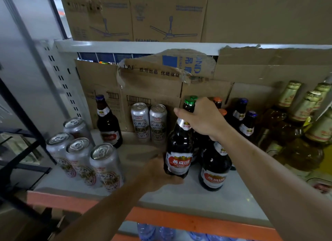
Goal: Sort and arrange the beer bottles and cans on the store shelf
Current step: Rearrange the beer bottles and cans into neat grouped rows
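Observation:
A dark green-capped beer bottle (pixel 179 147) with a red and white label stands mid-shelf. My left hand (pixel 158 172) grips its base and my right hand (pixel 203 118) grips its neck. A similar bottle (pixel 214 167) stands just right of it, under my right forearm. More dark bottles (pixel 242 115) crowd behind. A blue-capped bottle (pixel 107 122) stands alone at the back left. Two silver cans (pixel 149 123) sit at the back, and several silver cans (pixel 80 154) cluster at the front left.
The shelf (pixel 179 199) is pale with an orange front edge. Gold-foiled amber bottles (pixel 296 118) fill the right side. Cardboard boxes (pixel 152 82) line the back and the shelf above. Water bottles (pixel 161 231) show on the shelf below.

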The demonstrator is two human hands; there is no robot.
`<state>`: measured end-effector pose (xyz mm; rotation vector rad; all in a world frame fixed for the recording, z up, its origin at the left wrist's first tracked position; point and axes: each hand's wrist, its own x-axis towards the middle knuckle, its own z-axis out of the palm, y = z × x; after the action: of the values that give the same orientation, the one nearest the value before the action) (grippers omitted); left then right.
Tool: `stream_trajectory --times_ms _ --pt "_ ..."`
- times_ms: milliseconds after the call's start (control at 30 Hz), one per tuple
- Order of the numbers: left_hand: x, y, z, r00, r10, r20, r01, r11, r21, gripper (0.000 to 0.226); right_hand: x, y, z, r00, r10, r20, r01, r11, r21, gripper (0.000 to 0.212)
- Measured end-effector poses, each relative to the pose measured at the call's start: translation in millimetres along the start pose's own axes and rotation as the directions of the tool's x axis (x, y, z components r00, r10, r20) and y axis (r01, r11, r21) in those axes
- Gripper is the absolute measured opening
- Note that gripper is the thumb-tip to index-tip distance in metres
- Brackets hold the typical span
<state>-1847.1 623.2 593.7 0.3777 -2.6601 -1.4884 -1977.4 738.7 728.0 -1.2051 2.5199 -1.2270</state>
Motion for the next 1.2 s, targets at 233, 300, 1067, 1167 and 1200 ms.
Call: stream_trajectory --times_ms 233,300,1067,1167,1200 --pt "12.8 -12.9 15.5 0.998 -0.067 0.001 0.067 0.998 0.022 0.039 -11.8 10.9 15.0 1.0 0.03 0.001 -0.03 0.988 -0.15 0.059" --pt "15.2 -19.6 21.5 0.997 -0.071 -0.008 0.071 0.997 0.04 0.035 -14.2 13.5 19.3 0.999 0.032 0.003 -0.031 0.983 -0.179 0.06" --pt "26.6 -36.3 42.9 0.992 -0.106 -0.063 0.116 0.975 0.19 0.052 -58.9 16.4 4.4 0.987 0.031 -0.161 -0.038 0.998 -0.045 0.038" --pt "24.1 -33.7 41.4 0.994 -0.087 -0.064 0.099 0.968 0.229 0.05 -83.3 21.7 -9.3 0.896 0.048 -0.441 0.054 0.975 0.217 0.015" --pt "23.9 -33.5 41.4 0.995 -0.088 -0.056 0.099 0.965 0.243 0.05 -91.7 29.5 -12.2 0.858 0.054 -0.511 0.082 0.967 0.239 0.008"
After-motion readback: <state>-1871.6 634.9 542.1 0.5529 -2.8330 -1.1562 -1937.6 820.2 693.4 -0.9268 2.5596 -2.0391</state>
